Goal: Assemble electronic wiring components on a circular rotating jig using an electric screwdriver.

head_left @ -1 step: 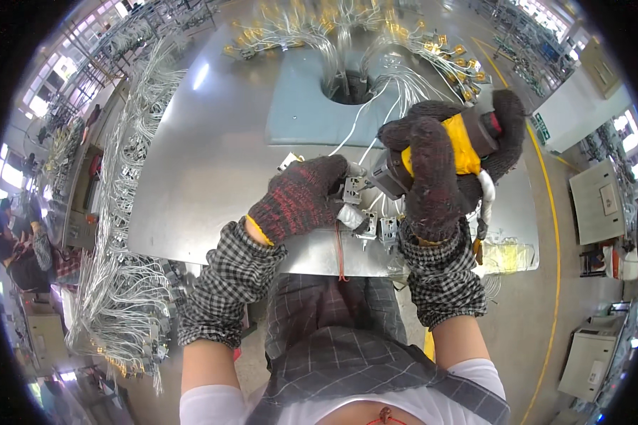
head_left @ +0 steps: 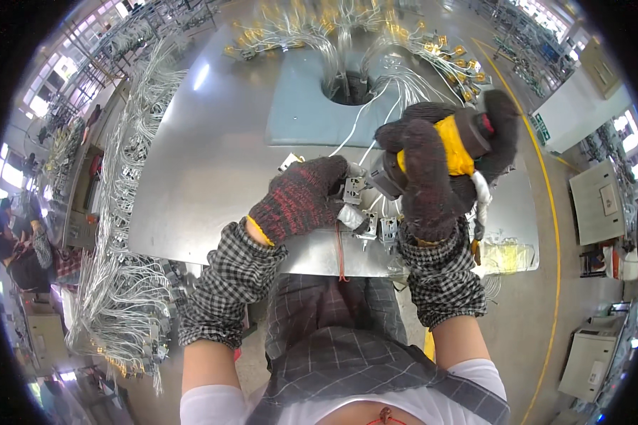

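My left hand (head_left: 301, 195), in a dark red-flecked knit glove, is closed on a small metal connector block (head_left: 354, 189) with white wires. Its gloved fingertips show wrapped patches, one silvery. In my right hand (head_left: 432, 170), gloved in dark knit, is a power screwdriver (head_left: 457, 145) with yellow tape round its body. The tool lies tilted, its front end pointing left at the connector block; whether the bit touches a screw is too small to tell. Two more metal blocks (head_left: 388, 230) lie just below, by the right cuff.
A grey-blue plate (head_left: 290, 106) with a round hole lies on the metal table (head_left: 184, 184). White cables (head_left: 344, 53) rise from the hole, ending in yellow-tipped connectors. A thick bundle of wire harnesses (head_left: 106, 283) hangs along the left. Another person (head_left: 21, 248) sits at far left.
My right hand and the screwdriver have shifted slightly to the left. The left hand stays in place with the connector block.
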### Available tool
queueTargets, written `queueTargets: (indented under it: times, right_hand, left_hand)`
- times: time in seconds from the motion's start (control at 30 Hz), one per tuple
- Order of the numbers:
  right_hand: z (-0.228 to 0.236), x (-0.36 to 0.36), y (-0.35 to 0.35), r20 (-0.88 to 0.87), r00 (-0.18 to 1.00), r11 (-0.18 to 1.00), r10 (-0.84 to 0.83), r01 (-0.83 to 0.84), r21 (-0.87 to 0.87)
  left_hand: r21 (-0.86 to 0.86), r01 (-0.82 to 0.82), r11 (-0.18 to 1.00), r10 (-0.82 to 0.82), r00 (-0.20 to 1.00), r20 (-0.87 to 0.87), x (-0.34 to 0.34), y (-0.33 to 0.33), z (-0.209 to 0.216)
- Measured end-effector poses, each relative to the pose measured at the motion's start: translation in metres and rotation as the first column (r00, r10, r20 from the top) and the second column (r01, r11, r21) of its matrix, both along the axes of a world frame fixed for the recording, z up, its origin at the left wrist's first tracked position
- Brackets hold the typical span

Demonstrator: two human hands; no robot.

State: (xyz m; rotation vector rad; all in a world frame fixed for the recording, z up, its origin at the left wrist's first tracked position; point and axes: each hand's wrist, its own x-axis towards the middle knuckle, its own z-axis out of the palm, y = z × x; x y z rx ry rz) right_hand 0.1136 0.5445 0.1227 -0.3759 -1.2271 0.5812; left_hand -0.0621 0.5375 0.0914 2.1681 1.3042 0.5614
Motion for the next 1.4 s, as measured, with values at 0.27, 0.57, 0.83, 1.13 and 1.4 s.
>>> queueTargets:
  times: [0.27, 0.57, 0.83, 1.13, 1.4]
  right_hand:
    - [-0.010, -0.007, 0.009, -0.063, 0.998, 1.000, 0.025, -0.025, 0.007]
    - [-0.002, -0.008, 0.002, -0.102, 0.993, 0.994, 0.067, -0.075, -0.078]
    - [0.005, -0.006, -0.007, -0.151, 0.985, 0.980, 0.078, -0.103, -0.168]
    - [0.011, 0.022, 0.009, -0.105, 0.991, 0.992, -0.079, 0.089, 0.090]
    - [0.010, -0.004, -0.003, -0.014, 1.000, 1.000, -0.008, 0.008, 0.018]
  left_hand:
    - [0.168, 0.016, 0.986, -0.036, 0.993, 0.114, -0.032, 0.011, -0.009]
    - [0.046, 0.040, 0.998, -0.047, 0.986, 0.161, -0.066, 0.025, -0.024]
    - [-0.428, 0.303, 0.851, 0.352, 0.275, 0.895, -0.039, -0.011, -0.028]
    - [0.046, 0.015, 0.999, -0.033, 0.904, 0.426, 0.008, -0.007, -0.029]
    - [0.003, -0.081, 0.997, 0.081, 0.997, 0.015, -0.001, -0.010, 0.006]
